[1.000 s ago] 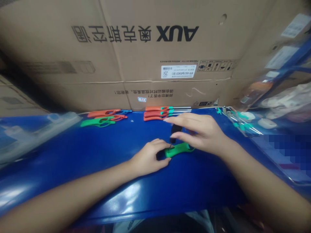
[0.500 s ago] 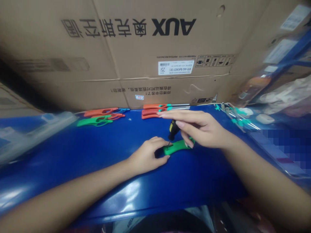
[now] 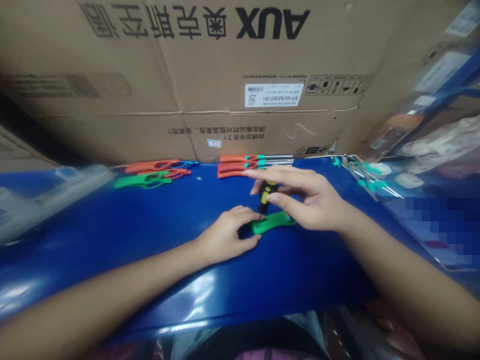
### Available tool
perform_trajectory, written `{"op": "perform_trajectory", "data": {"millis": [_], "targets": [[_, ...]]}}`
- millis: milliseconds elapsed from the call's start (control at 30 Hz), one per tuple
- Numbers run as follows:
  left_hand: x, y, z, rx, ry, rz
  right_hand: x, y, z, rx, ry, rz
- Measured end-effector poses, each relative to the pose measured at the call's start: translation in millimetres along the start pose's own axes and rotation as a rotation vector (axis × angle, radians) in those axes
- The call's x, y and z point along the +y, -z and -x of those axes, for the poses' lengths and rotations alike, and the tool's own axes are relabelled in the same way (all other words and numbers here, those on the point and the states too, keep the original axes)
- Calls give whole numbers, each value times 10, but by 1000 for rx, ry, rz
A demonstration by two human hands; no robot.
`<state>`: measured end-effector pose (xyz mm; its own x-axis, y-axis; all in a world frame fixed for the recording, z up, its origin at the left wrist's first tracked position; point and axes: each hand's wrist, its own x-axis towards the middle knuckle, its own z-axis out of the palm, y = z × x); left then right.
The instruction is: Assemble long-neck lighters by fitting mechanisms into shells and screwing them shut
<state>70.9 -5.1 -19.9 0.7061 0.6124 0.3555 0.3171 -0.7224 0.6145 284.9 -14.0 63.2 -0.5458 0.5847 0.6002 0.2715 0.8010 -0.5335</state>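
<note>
On the blue tabletop lies a green plastic lighter handle (image 3: 273, 222). My left hand (image 3: 227, 235) pinches its left end between thumb and fingers. A small black and yellow screwdriver (image 3: 267, 192) stands nearly upright, its tip on the handle's left end. My right hand (image 3: 313, 197) closes thumb and fingers around the screwdriver's grip, with the index finger stretched out above it. The right hand partly covers the right end of the green handle. Whether a screw sits under the tip is too small to tell.
Behind my hands lie several orange and red lighters (image 3: 234, 167) with metal tubes. Orange and green handle shells (image 3: 144, 179) are at the left, near a clear plastic bag (image 3: 75, 200). Metal tubes with teal parts (image 3: 365, 175) lie right. A large cardboard box (image 3: 210, 65) walls the back.
The right hand has shifted its fingers on the screwdriver, showing more of its yellow and black grip. The left hand keeps its hold on the green handle. The view has tilted slightly down.
</note>
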Motion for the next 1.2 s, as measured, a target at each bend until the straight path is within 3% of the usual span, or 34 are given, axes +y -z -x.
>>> {"op": "perform_trajectory", "data": {"millis": [133,300,367,567,633,767,867,1000,1067,1200], "targets": [[-16,-10,7,-4,14,-10,26,-73,-13,161,162,172],[-2,-1,7,-5,11,6,-2,-44,-17,-22,94,3],[1,0,6,-8,9,15,-6,-33,-17,-29,85,-43],[-4,-11,5,10,8,8,47,-60,-21,178,165,224],[1,-9,3,11,13,3,45,-42,-24,118,174,209],[13,0,2,4,12,-8,23,9,-27,-41,104,-47],[7,1,4,1,6,-2,41,0,-29,8,89,-87],[-10,-9,5,4,-7,7,80,-31,-28,157,95,93],[-16,-12,4,13,-13,9,74,-24,-24,129,121,125],[-21,-14,8,7,-6,10,20,-8,-23,-48,120,-34]]}}
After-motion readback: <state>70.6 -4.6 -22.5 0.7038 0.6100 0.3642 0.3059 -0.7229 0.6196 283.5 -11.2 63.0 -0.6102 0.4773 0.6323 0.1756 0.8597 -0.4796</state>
